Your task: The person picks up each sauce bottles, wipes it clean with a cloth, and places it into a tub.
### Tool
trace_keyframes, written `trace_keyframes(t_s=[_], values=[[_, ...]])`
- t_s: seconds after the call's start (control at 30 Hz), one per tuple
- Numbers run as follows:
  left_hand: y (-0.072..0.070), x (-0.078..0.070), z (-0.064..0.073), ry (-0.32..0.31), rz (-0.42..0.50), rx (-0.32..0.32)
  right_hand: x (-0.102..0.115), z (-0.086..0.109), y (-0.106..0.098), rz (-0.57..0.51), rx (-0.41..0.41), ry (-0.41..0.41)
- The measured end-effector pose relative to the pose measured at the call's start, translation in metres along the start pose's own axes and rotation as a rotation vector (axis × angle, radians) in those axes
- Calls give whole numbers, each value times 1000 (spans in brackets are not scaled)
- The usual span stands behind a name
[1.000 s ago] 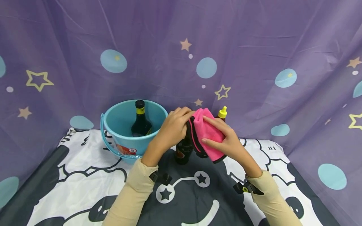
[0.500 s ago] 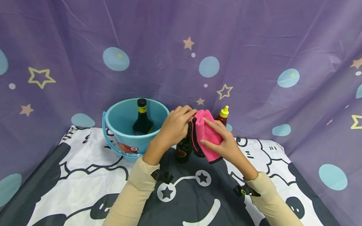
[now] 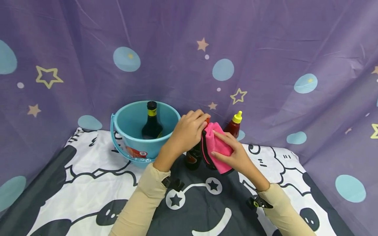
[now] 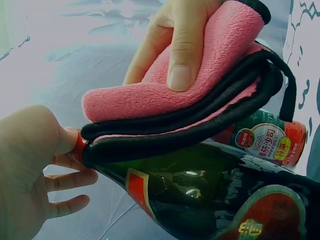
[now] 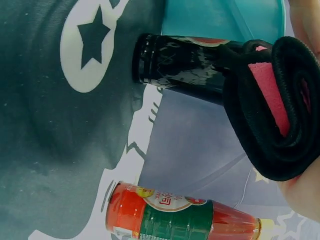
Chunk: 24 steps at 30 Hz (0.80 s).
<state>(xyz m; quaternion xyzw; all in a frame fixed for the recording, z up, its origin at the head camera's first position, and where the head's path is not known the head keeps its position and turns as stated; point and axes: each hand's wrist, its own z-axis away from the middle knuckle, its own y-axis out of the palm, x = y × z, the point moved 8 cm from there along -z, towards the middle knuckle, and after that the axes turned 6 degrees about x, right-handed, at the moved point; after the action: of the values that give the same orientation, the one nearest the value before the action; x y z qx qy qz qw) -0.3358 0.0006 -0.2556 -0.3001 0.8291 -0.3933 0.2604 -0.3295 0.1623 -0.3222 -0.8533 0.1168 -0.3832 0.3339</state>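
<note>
In the head view my left hand (image 3: 189, 132) holds the top of a dark glass bottle (image 3: 193, 158) by its red cap (image 4: 78, 148). The bottle stands upright on the cloth-covered table. A folded pink towel (image 3: 218, 147) with black edging is pinched between the thumb and fingers of my right hand (image 3: 234, 151). In the left wrist view the towel lies along the bottle's neck and shoulder, hiding part of them. My left thumb and forefinger are at the cap, with the other fingers spread beyond it.
A light blue bucket (image 3: 133, 140) stands to the left with a dark, yellow-banded bottle (image 3: 152, 126) inside. Behind my right hand is a ketchup bottle (image 3: 232, 128) with a yellow cap. A purple starred curtain (image 3: 265, 59) hangs behind the patterned tablecloth (image 3: 97, 177).
My right hand has brought the towel slightly lower along the bottle, and red now shows at its top. My left hand stays at the cap. The head view has shifted a little.
</note>
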Motion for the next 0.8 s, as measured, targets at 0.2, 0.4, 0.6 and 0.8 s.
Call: trace_keyframes(t_s=[0.2, 0.4, 0.6, 0.8], values=[[-1, -1, -1, -3, 0, 1, -1, 2, 2, 5, 26, 3], [0, 0, 1, -13, 1, -2, -2, 6, 6, 30, 44, 19], [0, -2, 1, -20, -24, -17, -2, 10, 8, 62, 46, 7], [0, -4, 0, -20, -38, -17, -3, 13, 8, 69, 54, 30]])
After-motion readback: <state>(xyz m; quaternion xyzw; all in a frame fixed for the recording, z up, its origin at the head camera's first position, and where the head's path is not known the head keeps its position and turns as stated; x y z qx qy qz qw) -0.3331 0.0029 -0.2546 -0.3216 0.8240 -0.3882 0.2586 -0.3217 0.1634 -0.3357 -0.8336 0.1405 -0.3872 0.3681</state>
